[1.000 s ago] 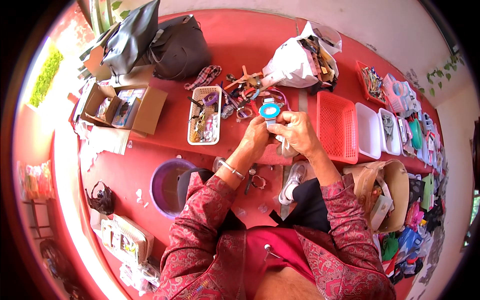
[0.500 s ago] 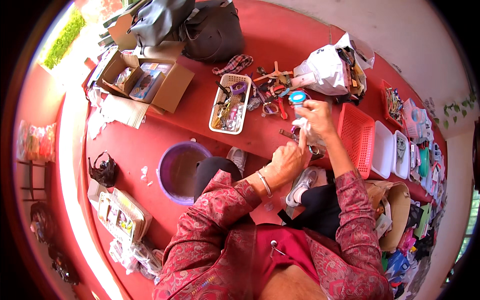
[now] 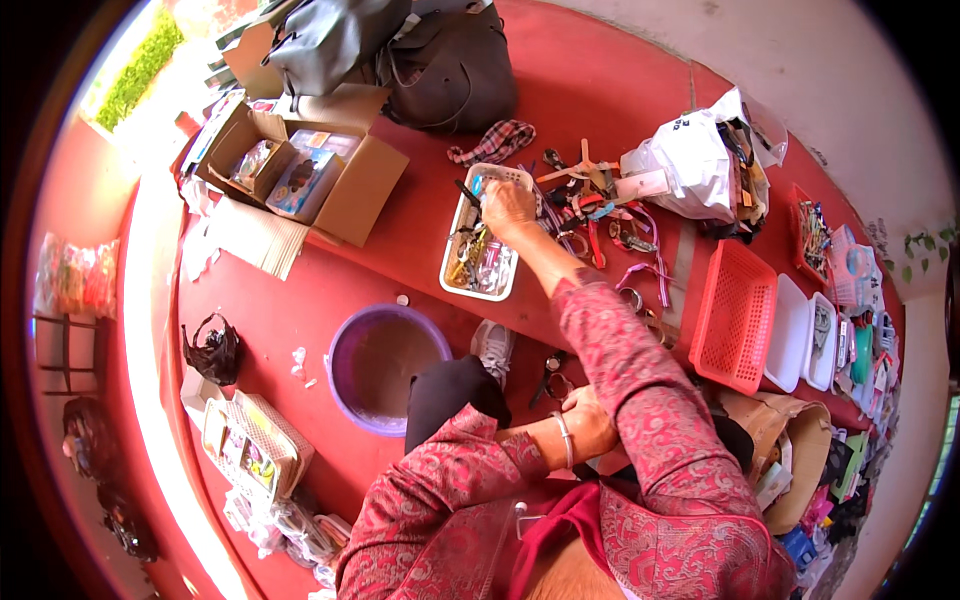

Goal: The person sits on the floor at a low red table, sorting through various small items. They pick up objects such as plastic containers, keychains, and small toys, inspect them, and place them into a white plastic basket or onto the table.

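Note:
My right hand (image 3: 510, 208) reaches down into a cream plastic basket (image 3: 490, 293) of watches and small trinkets. Its fingers are bent and closed at the far end, beside a bit of a blue round-faced item (image 3: 478, 184) that looks like a watch; the fingertips are mostly hidden by the back of the hand. Low over my lap, my left hand (image 3: 588, 425), with a metal bangle (image 3: 566, 440) on its wrist, is curled and partly covered by my right sleeve. What it may hold cannot be seen. By its thumb lies a dark-strapped watch (image 3: 547, 376).
Straps and watches (image 3: 600, 205) lie heaped right of the basket. Beyond are a white plastic bag (image 3: 685, 165) and a red basket (image 3: 735, 320). A purple basin of water (image 3: 343, 350) stands by my knee. An open cardboard box (image 3: 365, 190) and black bags (image 3: 455, 85) lie farther off.
My right hand has moved left, carrying the blue round-faced item from in front of me into the cream basket. My left hand has drawn back toward my lap. The view has shifted slightly.

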`<state>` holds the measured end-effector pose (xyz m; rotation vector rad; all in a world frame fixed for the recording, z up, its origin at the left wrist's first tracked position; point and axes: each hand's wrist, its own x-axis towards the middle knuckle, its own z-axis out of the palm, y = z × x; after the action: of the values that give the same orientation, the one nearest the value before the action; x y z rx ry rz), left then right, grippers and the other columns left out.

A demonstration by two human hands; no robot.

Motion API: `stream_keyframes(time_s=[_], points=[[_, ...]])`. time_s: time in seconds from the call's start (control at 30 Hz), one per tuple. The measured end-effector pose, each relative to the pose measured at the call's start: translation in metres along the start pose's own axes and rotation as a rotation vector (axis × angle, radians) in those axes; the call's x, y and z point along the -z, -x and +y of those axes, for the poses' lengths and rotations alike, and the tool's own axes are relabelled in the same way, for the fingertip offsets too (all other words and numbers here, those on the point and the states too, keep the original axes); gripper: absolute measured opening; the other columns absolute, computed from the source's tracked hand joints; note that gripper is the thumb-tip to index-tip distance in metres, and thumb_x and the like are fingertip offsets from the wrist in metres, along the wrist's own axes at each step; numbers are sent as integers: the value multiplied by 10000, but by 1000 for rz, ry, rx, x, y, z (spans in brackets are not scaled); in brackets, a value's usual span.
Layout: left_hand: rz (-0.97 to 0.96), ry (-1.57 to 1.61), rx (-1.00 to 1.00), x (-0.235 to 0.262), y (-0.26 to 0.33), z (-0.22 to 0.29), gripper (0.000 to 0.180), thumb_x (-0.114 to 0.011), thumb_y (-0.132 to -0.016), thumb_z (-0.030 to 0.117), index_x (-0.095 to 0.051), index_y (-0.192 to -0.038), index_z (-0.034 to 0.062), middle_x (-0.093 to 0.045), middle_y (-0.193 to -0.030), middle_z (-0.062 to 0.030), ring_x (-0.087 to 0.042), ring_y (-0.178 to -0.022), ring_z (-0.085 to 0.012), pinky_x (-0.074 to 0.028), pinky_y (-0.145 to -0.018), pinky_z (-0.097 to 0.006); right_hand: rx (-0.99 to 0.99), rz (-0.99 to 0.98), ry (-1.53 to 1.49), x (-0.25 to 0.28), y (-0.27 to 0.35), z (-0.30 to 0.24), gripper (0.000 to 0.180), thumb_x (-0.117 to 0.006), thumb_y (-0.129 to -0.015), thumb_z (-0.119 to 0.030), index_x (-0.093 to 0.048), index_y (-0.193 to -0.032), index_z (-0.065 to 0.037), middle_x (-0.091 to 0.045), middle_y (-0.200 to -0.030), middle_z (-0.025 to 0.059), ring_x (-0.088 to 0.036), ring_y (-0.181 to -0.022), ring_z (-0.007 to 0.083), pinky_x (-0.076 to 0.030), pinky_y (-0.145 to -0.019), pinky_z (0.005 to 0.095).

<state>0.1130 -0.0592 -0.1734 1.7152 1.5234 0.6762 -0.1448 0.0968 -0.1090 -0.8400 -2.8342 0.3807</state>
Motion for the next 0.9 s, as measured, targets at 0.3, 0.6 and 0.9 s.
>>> stream_keyframes(time_s=[0.3, 0.6, 0.9], points=[[-310, -425, -77, 59, 34, 31, 317, -501, -819, 383, -599, -1084, 239, -569, -1157, 28, -535, -1040, -212, -371, -885, -486, 130, 2, 88, -61, 13, 9, 335, -462, -812, -50, -467, -1146, -27, -495, -1152, 251, -636, -674, 279, -525, -595, 354], [-17, -719, -349, 102, 71, 46, 411, -462, -817, 327, -556, -1174, 148, -578, -1129, -55, -565, -975, -250, -394, -748, -608, 156, -37, -22, -88, 11, 19, 248, -420, -840, -122, -506, -1056, -35, -569, -988, 182, -637, -755, 291, -519, -601, 367], [-398, -98, 36, 132, 58, 65, 488, -446, -840, 287, -430, -1281, 79, -427, -1299, -157, -405, -1199, -316, -284, -1013, -450, 184, 17, 140, -87, -1, 14, 108, -558, -727, -132, -662, -712, -108, -655, -768, 52, -628, -651, 181, -480, -500, 328]])
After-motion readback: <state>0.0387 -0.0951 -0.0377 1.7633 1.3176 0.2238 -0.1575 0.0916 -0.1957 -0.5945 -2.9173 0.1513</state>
